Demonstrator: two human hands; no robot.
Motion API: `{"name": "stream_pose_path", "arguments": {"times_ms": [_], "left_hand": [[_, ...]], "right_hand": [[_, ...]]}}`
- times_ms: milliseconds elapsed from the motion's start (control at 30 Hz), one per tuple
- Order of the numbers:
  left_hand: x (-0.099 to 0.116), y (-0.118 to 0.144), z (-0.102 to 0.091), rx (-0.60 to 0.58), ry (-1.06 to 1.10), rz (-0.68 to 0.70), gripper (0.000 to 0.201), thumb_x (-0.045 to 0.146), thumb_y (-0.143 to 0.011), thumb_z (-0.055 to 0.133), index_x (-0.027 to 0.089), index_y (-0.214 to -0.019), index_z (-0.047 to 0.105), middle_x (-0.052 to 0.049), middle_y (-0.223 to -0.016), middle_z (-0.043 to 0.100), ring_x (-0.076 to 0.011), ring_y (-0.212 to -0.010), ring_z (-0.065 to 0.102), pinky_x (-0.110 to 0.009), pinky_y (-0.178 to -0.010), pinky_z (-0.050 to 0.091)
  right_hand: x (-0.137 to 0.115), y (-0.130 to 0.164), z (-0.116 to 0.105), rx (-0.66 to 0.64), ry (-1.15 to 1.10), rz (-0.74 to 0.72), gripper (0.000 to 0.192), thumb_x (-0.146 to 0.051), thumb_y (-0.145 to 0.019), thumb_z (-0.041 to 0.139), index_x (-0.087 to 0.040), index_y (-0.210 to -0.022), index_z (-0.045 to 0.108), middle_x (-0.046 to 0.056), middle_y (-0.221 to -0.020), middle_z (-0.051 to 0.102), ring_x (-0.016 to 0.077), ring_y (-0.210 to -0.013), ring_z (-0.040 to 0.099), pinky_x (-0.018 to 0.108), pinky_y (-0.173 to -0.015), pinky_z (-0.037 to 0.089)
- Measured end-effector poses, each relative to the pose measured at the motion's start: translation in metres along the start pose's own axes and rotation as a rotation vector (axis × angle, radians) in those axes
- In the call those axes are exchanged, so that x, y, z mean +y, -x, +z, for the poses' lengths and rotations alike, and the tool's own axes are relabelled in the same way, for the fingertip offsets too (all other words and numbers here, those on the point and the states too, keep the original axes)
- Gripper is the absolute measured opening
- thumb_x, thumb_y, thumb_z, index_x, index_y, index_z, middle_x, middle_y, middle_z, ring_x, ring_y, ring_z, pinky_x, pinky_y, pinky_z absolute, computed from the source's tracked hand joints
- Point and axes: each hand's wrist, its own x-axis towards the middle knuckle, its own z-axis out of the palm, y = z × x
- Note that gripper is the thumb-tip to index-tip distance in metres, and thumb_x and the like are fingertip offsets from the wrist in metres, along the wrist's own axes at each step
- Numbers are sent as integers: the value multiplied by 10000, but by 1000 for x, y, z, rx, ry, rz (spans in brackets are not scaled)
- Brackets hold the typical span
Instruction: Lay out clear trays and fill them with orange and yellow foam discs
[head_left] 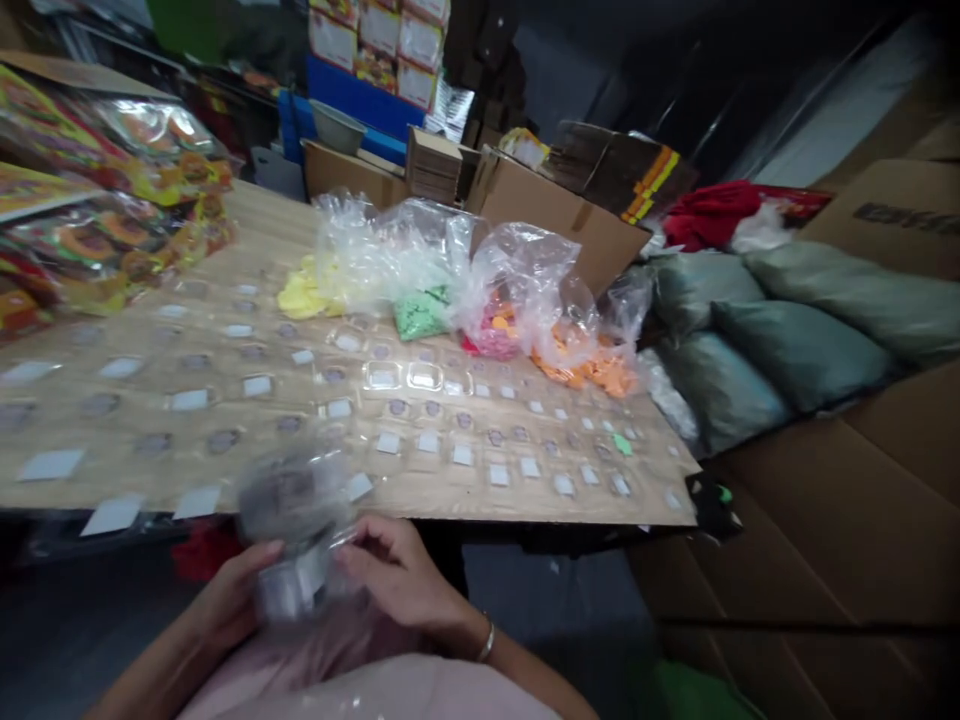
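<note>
At the table's front edge, just above my lap, both hands hold what looks like a stack of clear plastic blister packs (289, 510), smeared by motion. My left hand (232, 595) grips its left side, the thumb on top and the other fingers mostly hidden. My right hand (401, 575) has its thumb and fingers closed on the right edge of the clear plastic. Rows of clear blister packs (426, 378) lie across the tabletop in front, each with a white card and a dark round piece. How many packs I hold cannot be made out.
Plastic bags of yellow pieces (307, 290), green pieces (422, 312), pink pieces (491, 335) and orange pieces (592, 365) stand at the table's back. Packaged toys (112, 240) are piled at left. Cardboard boxes (555, 215) and grey-green sacks (802, 350) stand behind and right.
</note>
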Motion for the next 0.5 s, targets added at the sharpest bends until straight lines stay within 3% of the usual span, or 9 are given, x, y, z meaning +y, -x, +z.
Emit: {"name": "stream_pose_path", "arguments": {"times_ms": [167,333,500], "left_hand": [[16,22,30,19,72,3,416,405,-489,851,136,-784,735,-111,-727,746,-323,-786,703,-359,-706,531],[26,33,72,25,-38,206,484,417,-555,855,138,-916,692,-78,-781,737,-233,-672,664,-304,-619,504],[25,37,88,153,-208,397,770,379,-486,889,147,-1152,581,-86,-1000,716,-258,-910,665,-301,-761,517]], "right_hand": [[6,-3,3,25,-28,-2,395,-547,-806,686,-167,-760,586,-38,-652,518,79,-584,433,210,-574,350],[20,-1,13,148,33,-30,370,-500,-771,727,-171,-722,564,-43,-646,513,77,-582,421,213,-565,337],[24,11,14,224,-86,-32,450,-575,-711,762,-174,-722,560,-39,-667,539,79,-604,436,215,-583,353]]}}
